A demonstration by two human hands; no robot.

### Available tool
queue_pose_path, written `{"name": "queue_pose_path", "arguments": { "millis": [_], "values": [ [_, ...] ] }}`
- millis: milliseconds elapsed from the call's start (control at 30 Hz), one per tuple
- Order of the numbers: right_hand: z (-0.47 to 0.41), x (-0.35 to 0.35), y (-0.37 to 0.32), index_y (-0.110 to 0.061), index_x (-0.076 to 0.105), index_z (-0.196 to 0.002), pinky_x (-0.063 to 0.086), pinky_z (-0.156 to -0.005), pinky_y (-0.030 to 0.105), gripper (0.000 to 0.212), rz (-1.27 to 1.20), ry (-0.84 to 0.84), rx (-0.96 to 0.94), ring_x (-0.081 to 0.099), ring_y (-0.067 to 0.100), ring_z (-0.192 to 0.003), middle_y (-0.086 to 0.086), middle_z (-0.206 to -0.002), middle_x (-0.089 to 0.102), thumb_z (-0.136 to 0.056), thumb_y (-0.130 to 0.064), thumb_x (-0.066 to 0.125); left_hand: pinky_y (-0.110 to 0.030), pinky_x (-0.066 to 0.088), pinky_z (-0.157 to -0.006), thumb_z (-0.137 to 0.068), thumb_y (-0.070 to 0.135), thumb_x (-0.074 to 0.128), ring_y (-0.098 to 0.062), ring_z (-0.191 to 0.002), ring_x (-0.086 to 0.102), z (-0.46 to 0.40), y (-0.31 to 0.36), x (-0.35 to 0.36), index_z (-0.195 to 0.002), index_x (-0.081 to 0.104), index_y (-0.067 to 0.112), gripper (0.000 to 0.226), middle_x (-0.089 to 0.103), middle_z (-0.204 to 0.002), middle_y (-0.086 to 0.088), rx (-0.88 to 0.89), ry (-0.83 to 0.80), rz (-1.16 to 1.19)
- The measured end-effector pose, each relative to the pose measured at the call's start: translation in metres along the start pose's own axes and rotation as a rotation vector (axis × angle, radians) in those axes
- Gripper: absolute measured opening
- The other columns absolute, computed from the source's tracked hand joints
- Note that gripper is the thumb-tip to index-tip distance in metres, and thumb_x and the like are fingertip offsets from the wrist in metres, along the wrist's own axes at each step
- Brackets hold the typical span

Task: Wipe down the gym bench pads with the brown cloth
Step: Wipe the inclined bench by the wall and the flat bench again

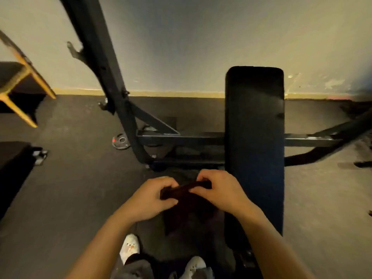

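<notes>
Brown cloth is hanging in the air just left of the near end of the bench pad, held up by both hands, not touching the pad. Its top edge is bunched into a band running between the hands, the rest is drooping down below them.

Left hand is gripping the left end of the bunched edge, fingers curled over the top, thumb underneath. Right hand is pinching the right end, fingers curled over the cloth, thumb tip pressing on the near side. Hands are sitting close together with only the short stretch of cloth between them; both clamped on the cloth, neither one touching the pad. Right hand is just beside the pad's left edge.

Bench pad is lying long and dark, running away from the person toward the wall. A black metal frame is standing left of the pad, its crossbar passing under the pad and coming out on the right. A small weight plate is lying on the floor left of the frame. A wooden chair is sitting far left of the pad by the wall. White shoes are showing on the floor below the cloth, left of the pad's near end.
</notes>
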State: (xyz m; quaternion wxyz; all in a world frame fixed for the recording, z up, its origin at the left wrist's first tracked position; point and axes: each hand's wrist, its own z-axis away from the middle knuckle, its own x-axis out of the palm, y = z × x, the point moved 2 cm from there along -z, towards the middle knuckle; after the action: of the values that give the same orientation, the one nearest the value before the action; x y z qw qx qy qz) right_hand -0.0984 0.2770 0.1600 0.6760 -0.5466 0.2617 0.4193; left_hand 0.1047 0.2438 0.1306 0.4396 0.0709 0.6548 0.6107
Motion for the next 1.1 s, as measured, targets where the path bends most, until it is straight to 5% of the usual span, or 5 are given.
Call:
{"name": "queue_pose_path", "arguments": {
  "millis": [133, 400, 633, 900, 1100],
  "values": [
    [-0.032, 0.025, -0.066, -0.029, 0.061, -0.115, 0.041, -0.087, 0.030, 0.019, 0.234, 0.122, -0.162, 0.059, 0.012, -0.101, -0.009, -0.108, 0.061, -0.100, -0.036, 0.052, -0.023, 0.044, -0.073, -0.074, 0.028, 0.067, -0.010, -0.084, 0.059, 0.049, -0.028, -0.052, -0.083, 0.061, 0.048, 0.022, 0.058, -0.091, 0.015, -0.052, 0.246, 0.026],
    [-0.114, 0.108, -0.196, -0.026, 0.067, -0.105, 0.037, -0.070, 0.018, 0.012, 0.134, 0.130, -0.209, 0.052, 0.009, -0.091, -0.012, -0.097, 0.045, -0.096, -0.024, 0.059, -0.011, 0.035, -0.066, -0.062, 0.010, 0.056, -0.001, -0.074, 0.054, 0.155, -0.099, -0.179, -0.064, 0.055, 0.030, 0.021, 0.056, -0.086, 0.007, -0.177, 0.656, 0.088],
    [-0.173, 0.186, -0.334, -0.032, 0.060, -0.079, 0.042, -0.063, 0.033, 0.016, -0.149, 0.150, -0.100, 0.056, 0.013, -0.067, -0.010, -0.061, 0.055, -0.093, -0.025, 0.063, -0.017, 0.042, -0.068, -0.083, -0.001, 0.069, 0.000, -0.073, 0.058, 0.258, -0.192, -0.279, -0.076, 0.063, 0.027, 0.029, 0.064, -0.078, 0.018, -0.358, 0.563, 0.122],
    [-0.228, 0.235, -0.454, -0.023, 0.045, -0.067, 0.049, -0.071, 0.041, 0.030, -0.180, 0.058, -0.171, 0.064, 0.028, -0.067, 0.001, -0.056, 0.059, -0.085, -0.033, 0.067, -0.025, 0.046, -0.070, -0.088, 0.012, 0.073, -0.011, -0.078, 0.064, 0.348, -0.247, -0.333, -0.087, 0.069, 0.027, 0.016, 0.069, -0.081, 0.011, -0.484, 0.900, 0.175],
    [-0.289, 0.292, -0.528, -0.019, 0.050, -0.075, 0.032, -0.054, 0.022, 0.025, -0.186, -0.260, -0.367, 0.040, 0.009, -0.055, -0.002, -0.062, 0.047, -0.086, -0.005, 0.069, -0.016, 0.044, -0.064, -0.090, 0.015, 0.070, -0.003, -0.077, 0.061, 0.400, -0.280, -0.366, -0.086, 0.066, 0.030, 0.017, 0.065, -0.081, 0.022, -0.726, 1.124, 0.107]
  ]
}}
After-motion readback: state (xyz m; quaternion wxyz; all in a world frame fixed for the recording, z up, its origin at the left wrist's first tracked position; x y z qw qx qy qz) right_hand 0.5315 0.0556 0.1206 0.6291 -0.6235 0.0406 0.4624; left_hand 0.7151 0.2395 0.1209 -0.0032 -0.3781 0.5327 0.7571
